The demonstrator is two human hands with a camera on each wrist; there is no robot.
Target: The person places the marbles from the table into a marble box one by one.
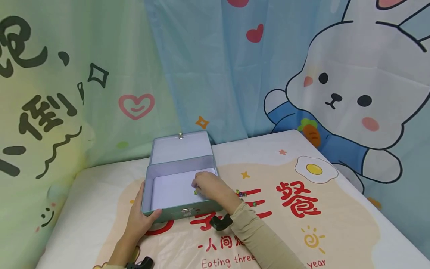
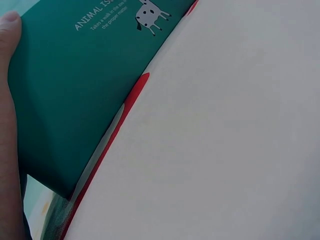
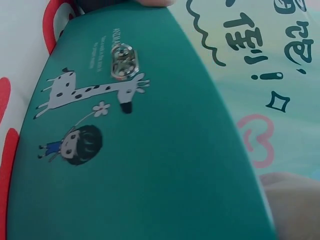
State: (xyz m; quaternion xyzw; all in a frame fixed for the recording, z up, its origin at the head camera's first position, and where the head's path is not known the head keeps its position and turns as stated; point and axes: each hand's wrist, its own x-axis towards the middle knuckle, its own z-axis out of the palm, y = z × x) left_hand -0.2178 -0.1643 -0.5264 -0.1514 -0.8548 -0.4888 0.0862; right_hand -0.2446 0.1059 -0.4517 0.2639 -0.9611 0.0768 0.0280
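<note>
Sitting open on the cloth-covered tabletop [image 1: 352,216], green tin box [image 1: 171,213] has small marbles [image 1: 241,194] just right of it, right hand [image 1: 211,185] blocking its front-right corner, left hand [image 1: 141,219] fingers clamped on front-left corner, right fingers bent near one marble [image 1: 195,192] inside, can't tell if pinching.

the box [image 3: 170,150] looks like painted metal, smooth with a soft sheen — the printed drawings [image 3: 95,92] on it look flat and matt. its clasp [image 3: 124,62] is bare, shiny metal. the small balls [image 1: 254,204] seem glossy, perhaps glass. the tablecloth [image 1: 349,216] and curtain [image 1: 208,71] are matt cloth — the wrinkled sleeve [image 1: 262,235] too.
</note>
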